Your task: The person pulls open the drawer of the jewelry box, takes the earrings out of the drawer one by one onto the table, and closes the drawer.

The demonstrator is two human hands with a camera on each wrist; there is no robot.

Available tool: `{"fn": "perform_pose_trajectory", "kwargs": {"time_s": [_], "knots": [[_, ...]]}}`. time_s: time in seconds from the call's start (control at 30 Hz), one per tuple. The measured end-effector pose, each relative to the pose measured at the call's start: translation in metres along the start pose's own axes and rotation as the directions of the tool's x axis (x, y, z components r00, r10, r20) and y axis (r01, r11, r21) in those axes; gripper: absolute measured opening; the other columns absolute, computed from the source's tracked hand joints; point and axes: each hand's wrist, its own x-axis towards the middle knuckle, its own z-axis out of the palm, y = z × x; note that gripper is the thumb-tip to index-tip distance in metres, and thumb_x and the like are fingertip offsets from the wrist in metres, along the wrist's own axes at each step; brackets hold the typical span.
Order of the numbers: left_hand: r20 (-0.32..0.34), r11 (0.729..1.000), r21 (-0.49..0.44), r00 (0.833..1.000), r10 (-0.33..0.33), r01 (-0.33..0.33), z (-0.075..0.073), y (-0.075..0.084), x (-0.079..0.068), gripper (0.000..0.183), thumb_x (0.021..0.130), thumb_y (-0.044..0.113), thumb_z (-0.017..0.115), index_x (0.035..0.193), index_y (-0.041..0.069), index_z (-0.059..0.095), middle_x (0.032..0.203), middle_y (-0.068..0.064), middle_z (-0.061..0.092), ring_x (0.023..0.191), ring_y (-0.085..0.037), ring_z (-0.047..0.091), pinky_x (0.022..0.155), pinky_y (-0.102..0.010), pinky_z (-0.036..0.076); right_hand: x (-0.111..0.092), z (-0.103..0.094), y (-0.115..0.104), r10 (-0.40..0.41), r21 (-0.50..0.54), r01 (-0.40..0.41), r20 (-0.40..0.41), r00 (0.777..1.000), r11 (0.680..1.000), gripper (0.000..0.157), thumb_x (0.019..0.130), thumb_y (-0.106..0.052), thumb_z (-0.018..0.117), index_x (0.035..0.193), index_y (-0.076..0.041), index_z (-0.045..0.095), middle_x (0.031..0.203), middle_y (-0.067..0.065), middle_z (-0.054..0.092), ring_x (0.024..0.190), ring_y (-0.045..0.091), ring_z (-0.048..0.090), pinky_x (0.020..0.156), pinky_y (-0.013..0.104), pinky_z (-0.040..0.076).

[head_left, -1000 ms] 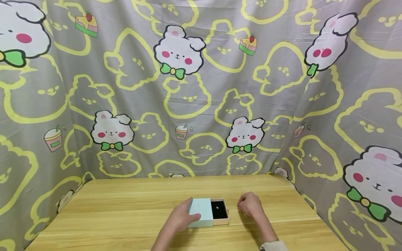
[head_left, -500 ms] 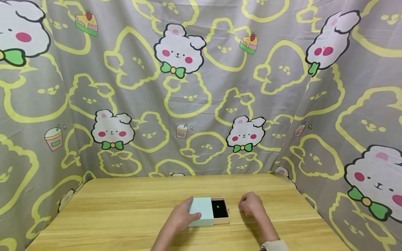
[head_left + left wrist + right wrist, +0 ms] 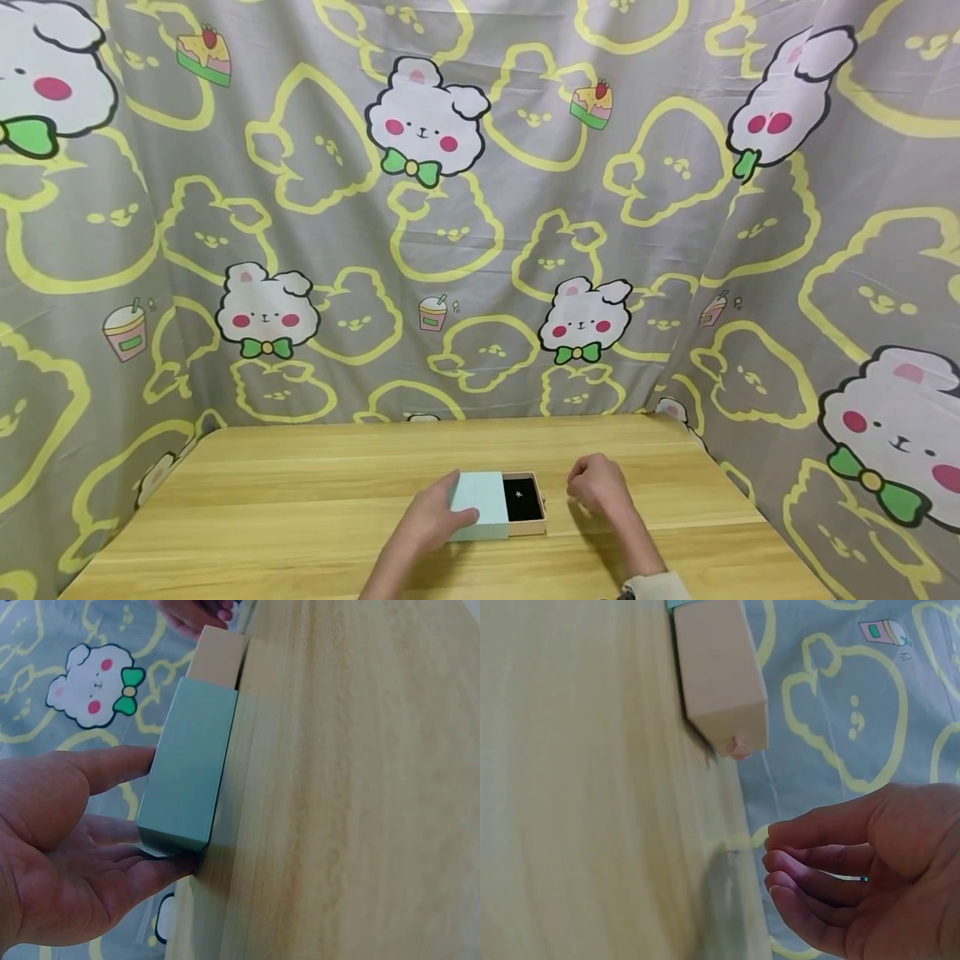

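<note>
A light blue drawer-style jewellery box (image 3: 480, 504) lies on the table, its pinkish-beige drawer (image 3: 528, 527) pulled partly out to the right. Inside the drawer, a small silvery star-shaped piece (image 3: 519, 495) sits on a black pad (image 3: 522, 510). My left hand (image 3: 430, 518) grips the box's blue sleeve (image 3: 190, 754), thumb over the top and fingers at its left end. To the right of the drawer, my right hand (image 3: 598, 486) hovers with loosely curled fingers; nothing shows between them in the right wrist view. A small pull tab (image 3: 739, 748) sticks out from the drawer's front.
The wood-grain table (image 3: 300, 483) reaches back to a grey curtain (image 3: 495, 250) printed with cartoon rabbits. More curtain hangs along both sides. A light sleeve cuff (image 3: 656, 587) covers my right wrist.
</note>
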Motion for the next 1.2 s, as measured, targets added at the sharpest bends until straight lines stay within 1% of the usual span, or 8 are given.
{"fn": "perform_pose_trajectory", "kwargs": {"time_s": [0.1, 0.23, 0.37, 0.53, 0.73, 0.87, 1.03, 1.2], "knots": [[-0.001, 1.0, -0.009, 1.0, 0.0, 0.0, -0.001, 0.0, 0.0, 0.079, 0.087, 0.027, 0.079, 0.149, -0.006, 0.042, 0.149, -0.032, 0.046, 0.136, -0.055, 0.043, 0.111, -0.071, 0.035, 0.001, -0.001, -0.006, -0.021, 0.0, 0.021, -0.019, 1.0, 1.0, 0.005, 0.076, 0.0, 0.072, 0.076, -0.005, 0.071, 0.073, 0.003, 0.068, 0.065, 0.019, 0.058, 0.056, 0.031, 0.048], [-0.004, 1.0, -0.007, 1.0, -0.007, 0.007, -0.001, 0.0, 0.0, 0.079, 0.087, 0.027, 0.079, 0.149, -0.005, 0.042, 0.149, -0.032, 0.047, 0.136, -0.055, 0.043, 0.111, -0.071, 0.035, 0.001, 0.001, -0.015, -0.063, 0.001, 0.063, -0.045, 0.997, 0.998, 0.007, 0.075, -0.002, 0.077, 0.075, -0.006, 0.071, 0.072, 0.002, 0.068, 0.065, 0.017, 0.058, 0.057, 0.03, 0.049], [-0.004, 1.0, -0.003, 1.0, -0.01, 0.01, -0.001, -0.001, 0.001, 0.079, 0.087, 0.027, 0.079, 0.149, -0.005, 0.042, 0.149, -0.032, 0.047, 0.135, -0.055, 0.044, 0.111, -0.07, 0.036, 0.0, 0.007, -0.025, -0.079, 0.03, 0.08, -0.036, 0.996, 0.996, 0.007, 0.076, -0.002, 0.077, 0.076, -0.006, 0.072, 0.071, 0.001, 0.066, 0.063, 0.015, 0.057, 0.055, 0.029, 0.047], [-0.006, 1.0, -0.004, 1.0, -0.005, 0.005, -0.002, -0.001, 0.001, 0.079, 0.087, 0.027, 0.079, 0.149, -0.005, 0.043, 0.149, -0.032, 0.048, 0.135, -0.055, 0.045, 0.11, -0.07, 0.036, -0.001, 0.016, -0.037, -0.116, 0.042, 0.118, -0.027, 0.993, 0.992, 0.005, 0.077, -0.002, 0.078, 0.078, -0.005, 0.073, 0.071, 0.002, 0.068, 0.062, 0.014, 0.059, 0.056, 0.029, 0.05], [-0.006, 1.0, -0.003, 1.0, -0.001, 0.001, -0.001, 0.0, 0.0, 0.079, 0.087, 0.028, 0.079, 0.149, -0.006, 0.043, 0.148, -0.032, 0.048, 0.134, -0.055, 0.046, 0.11, -0.07, 0.037, -0.004, 0.026, -0.045, -0.156, 0.058, 0.155, 0.001, 0.988, 0.986, 0.007, 0.077, -0.001, 0.077, 0.079, -0.006, 0.073, 0.071, 0.002, 0.069, 0.062, 0.013, 0.059, 0.055, 0.028, 0.05], [-0.003, 1.0, -0.005, 1.0, -0.008, 0.008, -0.001, 0.0, 0.0, 0.079, 0.087, 0.028, 0.079, 0.149, -0.005, 0.043, 0.148, -0.032, 0.048, 0.134, -0.055, 0.046, 0.11, -0.07, 0.037, -0.006, 0.031, -0.05, -0.177, 0.071, 0.176, 0.009, 0.984, 0.982, 0.006, 0.077, 0.0, 0.077, 0.08, -0.004, 0.073, 0.071, 0.003, 0.069, 0.06, 0.013, 0.058, 0.055, 0.028, 0.049], [0.001, 1.0, 0.002, 1.0, -0.018, 0.018, -0.003, 0.0, 0.001, 0.078, 0.087, 0.028, 0.079, 0.149, -0.004, 0.044, 0.149, -0.031, 0.048, 0.135, -0.054, 0.045, 0.111, -0.07, 0.036, -0.008, 0.037, -0.053, -0.21, 0.063, 0.208, 0.033, 0.977, 0.976, 0.007, 0.077, 0.001, 0.076, 0.083, -0.001, 0.074, 0.074, 0.003, 0.07, 0.064, 0.013, 0.061, 0.057, 0.029, 0.052], [0.01, 1.0, 0.001, 1.0, -0.01, 0.01, -0.002, -0.002, 0.002, 0.077, 0.088, 0.028, 0.078, 0.149, -0.005, 0.044, 0.148, -0.031, 0.048, 0.136, -0.053, 0.045, 0.111, -0.069, 0.037, -0.012, 0.041, -0.056, -0.217, 0.039, 0.215, 0.044, 0.975, 0.976, 0.009, 0.078, 0.002, 0.074, 0.087, -0.001, 0.075, 0.079, 0.005, 0.072, 0.071, 0.018, 0.064, 0.061, 0.033, 0.055]]}}
